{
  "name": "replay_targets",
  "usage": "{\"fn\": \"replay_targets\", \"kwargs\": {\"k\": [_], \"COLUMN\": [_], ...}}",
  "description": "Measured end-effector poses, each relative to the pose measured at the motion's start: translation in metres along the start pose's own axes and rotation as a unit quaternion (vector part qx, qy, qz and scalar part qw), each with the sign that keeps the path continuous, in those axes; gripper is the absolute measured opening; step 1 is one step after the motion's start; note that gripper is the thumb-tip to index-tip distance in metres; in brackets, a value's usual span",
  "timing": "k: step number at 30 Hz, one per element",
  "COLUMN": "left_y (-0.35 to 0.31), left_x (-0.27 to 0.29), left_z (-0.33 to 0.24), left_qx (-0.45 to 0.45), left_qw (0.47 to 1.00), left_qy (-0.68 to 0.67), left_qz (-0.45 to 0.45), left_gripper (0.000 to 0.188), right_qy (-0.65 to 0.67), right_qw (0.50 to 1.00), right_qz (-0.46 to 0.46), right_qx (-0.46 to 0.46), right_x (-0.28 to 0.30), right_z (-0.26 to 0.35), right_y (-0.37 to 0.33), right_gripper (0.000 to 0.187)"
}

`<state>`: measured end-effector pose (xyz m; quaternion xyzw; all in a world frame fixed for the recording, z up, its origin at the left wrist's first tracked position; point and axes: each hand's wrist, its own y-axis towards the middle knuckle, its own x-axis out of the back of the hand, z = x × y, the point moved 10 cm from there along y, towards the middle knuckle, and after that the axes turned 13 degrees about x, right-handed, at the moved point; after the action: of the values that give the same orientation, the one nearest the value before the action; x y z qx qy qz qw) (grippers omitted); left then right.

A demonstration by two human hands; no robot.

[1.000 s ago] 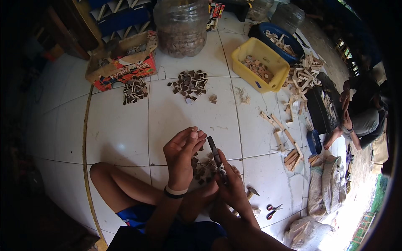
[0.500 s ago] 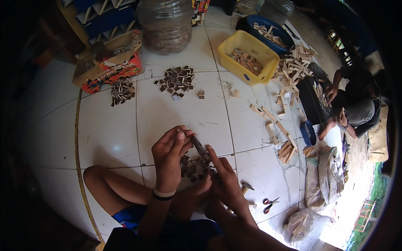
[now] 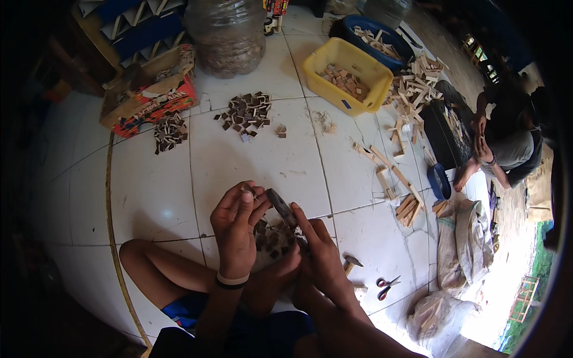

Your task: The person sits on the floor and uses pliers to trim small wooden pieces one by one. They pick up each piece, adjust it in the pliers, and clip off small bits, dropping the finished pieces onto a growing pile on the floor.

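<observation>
Between the thumb and fingertips of my left hand (image 3: pixel 236 232) is a small dark wooden square (image 3: pixel 248 190), partly covered by the fingers. My right hand (image 3: pixel 321 253) is closed round a dark metal tool that looks like pliers (image 3: pixel 280 206). Its head points up and left, just right of my left fingertips and apart from the square. The right forefinger lies along the tool, whose handles are mostly hidden in the palm. Below the hands, near my foot, lies a loose pile of small dark squares (image 3: pixel 271 238).
More squares lie in two piles (image 3: pixel 243 114) (image 3: pixel 171 132) ahead, near a red carton (image 3: pixel 156 107). A yellow tub (image 3: pixel 334 98) and blue basin (image 3: pixel 397 56) hold wooden pieces. Wood strips (image 3: pixel 394 173), a hammer (image 3: pixel 352 262) and scissors (image 3: pixel 387 287) lie rightward. Another person (image 3: pixel 507 140) sits at far right.
My left fingertips with the square have drawn slightly left, away from the tool's head, leaving a gap. The other person's hands have come together.
</observation>
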<state>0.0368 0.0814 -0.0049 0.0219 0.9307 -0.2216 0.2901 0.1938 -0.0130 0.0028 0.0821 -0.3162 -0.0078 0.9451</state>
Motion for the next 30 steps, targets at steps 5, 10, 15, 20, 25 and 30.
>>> {"fn": "replay_targets", "kwargs": {"k": [5,10,15,20,25,30], "left_y": [-0.004,-0.005,-0.007,-0.002,-0.006,-0.012], "left_x": [0.001,0.002,0.004,-0.003,0.008,0.017], "left_z": [-0.003,-0.006,-0.004,0.022,0.031,0.025], "left_qx": [-0.005,-0.005,0.005,0.094,0.162,0.163], "left_qw": [1.000,1.000,0.998,0.963,0.920,0.926], "left_qy": [0.003,0.006,-0.014,-0.014,-0.048,-0.016], "left_qz": [0.007,0.014,0.066,0.254,0.353,0.339], "left_gripper": [0.032,0.033,0.038,0.048,0.033,0.036], "right_qy": [-0.021,-0.010,-0.030,0.070,0.345,0.429], "right_qw": [1.000,0.999,0.997,0.988,0.911,0.853], "right_qz": [0.016,0.030,0.076,0.123,0.195,0.214], "right_qx": [-0.004,0.013,-0.001,0.056,-0.114,-0.205], "right_x": [-0.002,-0.002,-0.013,-0.018,-0.041,-0.051], "right_z": [0.002,0.007,0.000,0.016,0.014,0.018], "right_y": [0.000,0.002,-0.006,-0.021,-0.039,-0.052], "right_gripper": [0.096,0.096,0.076,0.067,0.065,0.063]}}
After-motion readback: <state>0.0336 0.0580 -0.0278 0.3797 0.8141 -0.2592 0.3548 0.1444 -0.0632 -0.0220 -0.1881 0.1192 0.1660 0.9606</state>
